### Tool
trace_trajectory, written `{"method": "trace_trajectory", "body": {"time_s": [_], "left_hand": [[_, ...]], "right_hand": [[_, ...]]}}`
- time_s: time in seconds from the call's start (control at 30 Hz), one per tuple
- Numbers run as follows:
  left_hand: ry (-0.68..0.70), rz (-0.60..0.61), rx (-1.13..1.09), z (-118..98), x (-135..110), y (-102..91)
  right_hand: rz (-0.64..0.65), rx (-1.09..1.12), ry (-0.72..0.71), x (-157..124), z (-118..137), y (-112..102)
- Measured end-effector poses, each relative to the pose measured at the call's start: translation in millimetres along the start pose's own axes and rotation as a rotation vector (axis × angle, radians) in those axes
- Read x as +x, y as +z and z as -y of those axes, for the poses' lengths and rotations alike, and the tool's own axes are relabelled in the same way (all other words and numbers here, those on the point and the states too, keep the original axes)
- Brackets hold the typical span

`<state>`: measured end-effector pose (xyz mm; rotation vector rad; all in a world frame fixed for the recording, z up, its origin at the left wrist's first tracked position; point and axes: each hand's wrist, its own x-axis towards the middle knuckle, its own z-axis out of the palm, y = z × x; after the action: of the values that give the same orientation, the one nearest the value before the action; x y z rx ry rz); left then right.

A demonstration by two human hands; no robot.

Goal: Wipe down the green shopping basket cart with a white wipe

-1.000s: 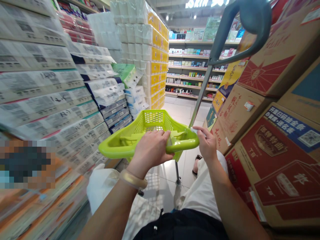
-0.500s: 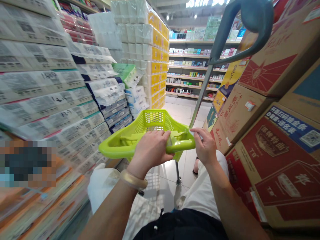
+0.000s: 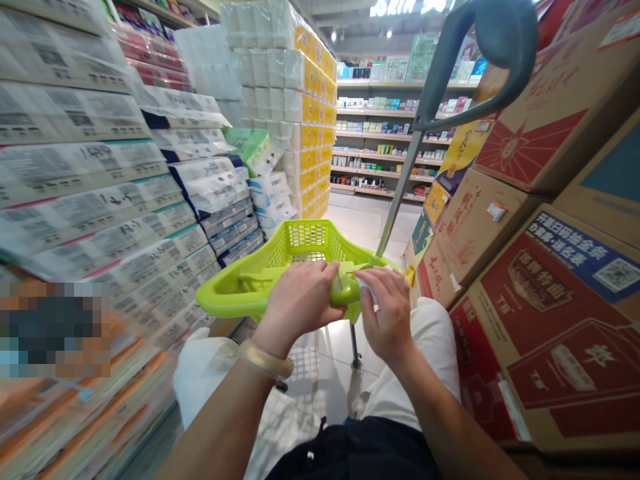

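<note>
Left hand (image 3: 303, 300): grip clenched over the rim of a lime-green plastic shopping basket (image 3: 240, 293), which sits at 12 o'clock. Right hand (image 3: 387, 310): fingers grasping a small white item (image 3: 367, 291) against that rim; item's kind unclear. Grey trolley handle (image 3: 500, 40) at 1 o'clock, cardboard cartons (image 3: 550, 313) at 3 o'clock, wrapped tissue rolls (image 3: 280, 73) at 11 o'clock.

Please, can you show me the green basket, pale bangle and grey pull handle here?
green basket (image 3: 305, 241): head view, mesh wall.
pale bangle (image 3: 264, 359): head view, outer band.
grey pull handle (image 3: 500, 32): head view, top loop.
</note>
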<state>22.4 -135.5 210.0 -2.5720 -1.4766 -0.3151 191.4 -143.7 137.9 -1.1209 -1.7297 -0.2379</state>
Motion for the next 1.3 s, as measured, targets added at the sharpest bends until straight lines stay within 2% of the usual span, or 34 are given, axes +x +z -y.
{"method": "trace_trajectory", "body": {"time_s": [0.07,0.13,0.27,0.33,0.5,0.57,0.73,0.8,0.97,1.03,1.2,1.3], "left_hand": [[-0.002,-0.003,0.004,0.2,-0.2,0.0],[0.004,-0.003,0.006,0.7,-0.4,-0.1],[0.011,0.000,0.003,1.1,-0.4,0.5],[0.004,-0.001,0.001,0.8,0.2,0.9],[0.002,0.008,0.005,0.0,0.9,0.2],[0.010,0.005,0.012,0.3,0.3,-0.6],[0.006,-0.003,0.005,0.7,-0.6,-0.4],[0.006,-0.011,0.003,0.3,0.2,0.4],[0.015,-0.028,0.019,-0.6,2.1,1.6],[0.015,-0.025,0.021,-0.2,1.5,1.0],[0.010,-0.005,0.004,0.7,0.1,-0.7],[0.001,-0.008,0.014,0.1,1.1,-0.3]], "right_hand": [[0.028,0.019,-0.060,-5.6,9.7,2.6],[0.003,0.020,-0.075,-8.8,8.4,3.5],[-0.140,-0.028,0.033,-9.2,-12.4,1.8],[-0.182,-0.033,0.078,-10.8,-14.4,2.5],[-0.083,0.015,-0.053,-23.8,11.2,11.7],[-0.077,0.013,-0.084,-26.6,12.6,13.6],[-0.240,-0.003,0.038,-20.5,-16.8,7.3],[-0.277,0.024,0.069,-19.3,-20.5,5.9],[-0.136,0.019,-0.065,-29.0,-0.5,12.2],[-0.132,0.011,-0.093,-30.7,-1.6,13.1],[-0.302,0.058,0.058,-22.1,-27.4,7.4],[-0.315,0.086,0.075,-21.9,-23.4,7.9]]}}
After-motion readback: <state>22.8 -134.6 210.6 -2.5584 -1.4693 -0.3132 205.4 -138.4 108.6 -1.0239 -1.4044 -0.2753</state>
